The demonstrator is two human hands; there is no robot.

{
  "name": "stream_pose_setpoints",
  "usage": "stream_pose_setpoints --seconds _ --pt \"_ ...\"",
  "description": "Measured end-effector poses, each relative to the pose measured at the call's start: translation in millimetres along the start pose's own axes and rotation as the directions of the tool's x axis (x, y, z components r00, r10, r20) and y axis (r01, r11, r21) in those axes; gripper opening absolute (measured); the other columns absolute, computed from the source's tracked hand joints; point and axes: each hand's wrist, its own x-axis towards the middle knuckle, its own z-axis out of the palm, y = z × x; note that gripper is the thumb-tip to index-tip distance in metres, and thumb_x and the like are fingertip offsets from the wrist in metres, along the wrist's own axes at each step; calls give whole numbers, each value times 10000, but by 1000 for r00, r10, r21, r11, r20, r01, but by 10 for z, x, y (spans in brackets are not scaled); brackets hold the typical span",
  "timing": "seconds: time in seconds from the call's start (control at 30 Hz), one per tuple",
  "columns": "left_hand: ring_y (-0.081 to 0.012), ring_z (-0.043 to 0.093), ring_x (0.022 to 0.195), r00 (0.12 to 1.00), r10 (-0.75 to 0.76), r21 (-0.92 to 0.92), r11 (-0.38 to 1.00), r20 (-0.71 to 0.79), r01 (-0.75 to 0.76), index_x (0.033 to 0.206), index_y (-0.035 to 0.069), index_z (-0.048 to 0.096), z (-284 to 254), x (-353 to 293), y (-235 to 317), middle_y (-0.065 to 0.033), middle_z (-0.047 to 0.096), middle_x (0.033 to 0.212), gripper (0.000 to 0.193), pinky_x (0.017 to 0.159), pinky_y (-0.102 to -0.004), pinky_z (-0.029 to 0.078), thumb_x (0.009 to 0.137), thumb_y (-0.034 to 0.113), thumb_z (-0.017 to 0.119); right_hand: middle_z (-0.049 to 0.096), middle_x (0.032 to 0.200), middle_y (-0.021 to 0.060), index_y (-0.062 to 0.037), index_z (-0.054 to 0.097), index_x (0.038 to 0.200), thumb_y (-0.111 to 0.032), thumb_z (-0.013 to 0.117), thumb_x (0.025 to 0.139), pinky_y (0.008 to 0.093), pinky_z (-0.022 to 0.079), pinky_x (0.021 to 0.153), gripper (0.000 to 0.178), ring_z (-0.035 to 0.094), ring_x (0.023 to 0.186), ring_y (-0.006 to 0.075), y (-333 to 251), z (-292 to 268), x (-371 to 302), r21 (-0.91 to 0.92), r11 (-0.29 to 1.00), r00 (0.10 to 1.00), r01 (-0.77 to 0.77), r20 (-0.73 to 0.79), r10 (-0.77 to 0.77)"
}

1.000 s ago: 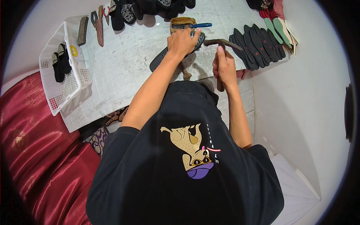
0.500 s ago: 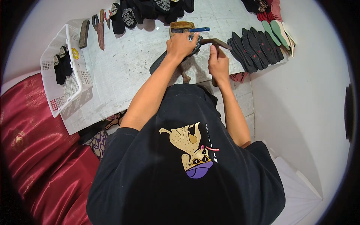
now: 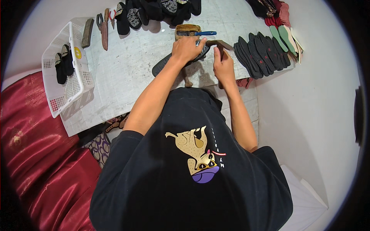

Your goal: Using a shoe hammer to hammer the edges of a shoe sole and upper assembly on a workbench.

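Note:
My left hand [image 3: 186,51] is closed around a black slipper [image 3: 161,66] that lies sole up over the table, its toe and heel showing on either side of the hand. In my right hand [image 3: 224,68] is a hammer [image 3: 222,44], gripped by the handle. Its metal head rests against or just over the slipper's right end; I cannot tell whether they touch. Behind my left hand stands a glue-stained pot [image 3: 188,28] with a blue-handled brush [image 3: 206,33] across it. A wooden handle [image 3: 187,78] sticks out below the slipper.
Black soles [image 3: 262,56] are lined up at the right, beside green insoles [image 3: 286,37]. Finished black slippers [image 3: 135,17] stand along the back. At left are a white basket [image 3: 79,73] holding slippers, a sharpening block [image 3: 87,33], scissors [image 3: 99,20], a sheathed knife [image 3: 104,34] and pliers [image 3: 112,19].
The hammer head has shifted slightly left and the slipper a little lower in the picture. Both hands keep their grip; the whole view has moved slightly.

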Motion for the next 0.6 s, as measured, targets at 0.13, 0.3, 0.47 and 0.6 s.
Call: stream_pose_setpoints --seconds 0.13,0.3,0.47,0.6 --pt "-443 747 969 992 85 -12 996 92 -84 1068 93 823 4 -59 3 -219 782 967 616 854 -552 583 1048 610 489 724 925 316 63 704 1091 -367 578 1094 496 538 784 448 729 931 484 -231 -244 85 -164 970 947 -181 235 217" --pt "-426 741 963 981 126 -70 988 -147 -138 1072 69 811 80 -119 -28 -199 783 1006 511 846 -559 556 1051 514 560 723 935 329 73 709 1126 -371 596 1085 495 548 793 459 723 947 505 -113 -241 32 -102 984 975 -143 157 158" --pt "-343 717 1059 973 47 51 998 -226 -37 1126 35 776 120 -357 -173 -149 773 1086 534 897 -505 503 1021 533 613 716 902 332 79 708 1086 -383 607 1078 493 548 768 473 713 922 517 -170 -244 67 -149 982 971 -118 190 146" --pt "-319 723 1058 955 99 101 992 -281 -74 1159 51 761 111 -431 -178 -124 780 1090 563 892 -478 486 990 574 639 697 777 263 81 692 1032 -382 608 1086 480 530 710 474 728 752 392 -263 -338 212 -185 914 871 -361 284 402"
